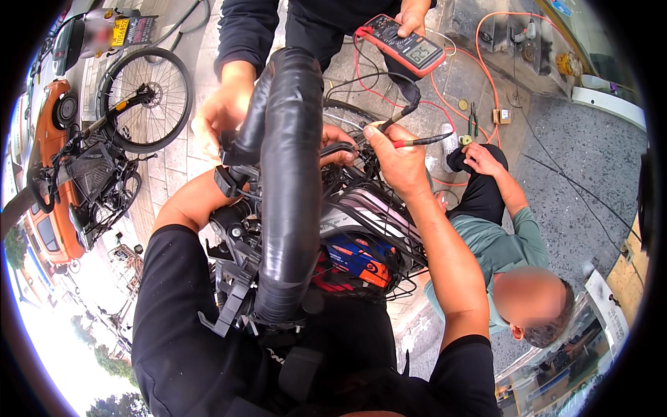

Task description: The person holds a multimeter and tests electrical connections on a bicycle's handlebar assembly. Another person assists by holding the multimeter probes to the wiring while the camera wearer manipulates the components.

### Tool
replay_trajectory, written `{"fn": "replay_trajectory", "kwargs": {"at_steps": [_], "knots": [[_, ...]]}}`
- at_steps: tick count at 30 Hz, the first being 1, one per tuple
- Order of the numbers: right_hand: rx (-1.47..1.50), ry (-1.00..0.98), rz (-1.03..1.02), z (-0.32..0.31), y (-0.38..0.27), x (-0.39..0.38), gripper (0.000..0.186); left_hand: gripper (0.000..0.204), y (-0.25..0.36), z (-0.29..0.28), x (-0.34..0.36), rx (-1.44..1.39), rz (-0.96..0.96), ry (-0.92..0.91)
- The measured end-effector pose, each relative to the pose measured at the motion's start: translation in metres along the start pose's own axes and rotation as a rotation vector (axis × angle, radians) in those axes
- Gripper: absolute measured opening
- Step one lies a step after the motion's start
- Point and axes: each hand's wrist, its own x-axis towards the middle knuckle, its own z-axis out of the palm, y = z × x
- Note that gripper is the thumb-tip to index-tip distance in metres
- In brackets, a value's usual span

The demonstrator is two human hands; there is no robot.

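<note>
My left hand [335,146] reaches behind a thick black wrapped handlebar [288,187], which hides most of it; its visible fingers are curled round a black cable [340,149]. My right hand [396,153] pinches a red-and-black test probe [417,142] beside a black wire connector [389,121], close to the cable in my left. Opposite me, a person's left-side hand [222,118] is at the handlebar, and their other hand [410,21] holds an orange multimeter [410,52]. Below the handlebar is a wire basket [410,257] with blue-orange and white items.
A person in green [507,250] crouches at right. Bicycles [146,97] and an orange car [59,215] stand left. An orange cord [479,55], pliers [472,118] and a small box [500,116] lie on the paving near a step [556,160].
</note>
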Motion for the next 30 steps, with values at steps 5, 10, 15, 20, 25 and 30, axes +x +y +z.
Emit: {"fn": "replay_trajectory", "kwargs": {"at_steps": [5,10,15,20,25,30], "knots": [[0.018,-0.007,-0.009,0.000,0.002,0.001,0.019,0.019,0.006,0.002,0.000,-0.040,0.015,-0.008],[-0.019,-0.008,-0.015,-0.001,0.000,0.000,0.019,0.020,0.004,0.002,-0.001,-0.078,0.014,-0.001],[-0.042,0.015,-0.039,0.000,0.008,0.003,0.022,0.020,0.002,0.001,0.001,-0.053,-0.015,-0.011],[-0.024,0.028,-0.032,0.001,0.009,0.002,0.024,0.020,0.002,0.001,0.000,-0.118,-0.006,-0.020],[-0.030,0.030,-0.046,0.000,0.007,0.002,0.025,0.021,-0.001,0.000,0.002,-0.151,0.001,-0.030],[-0.070,0.031,-0.050,0.000,0.011,0.003,0.024,0.021,0.001,0.000,0.000,-0.107,-0.005,-0.011]]}}
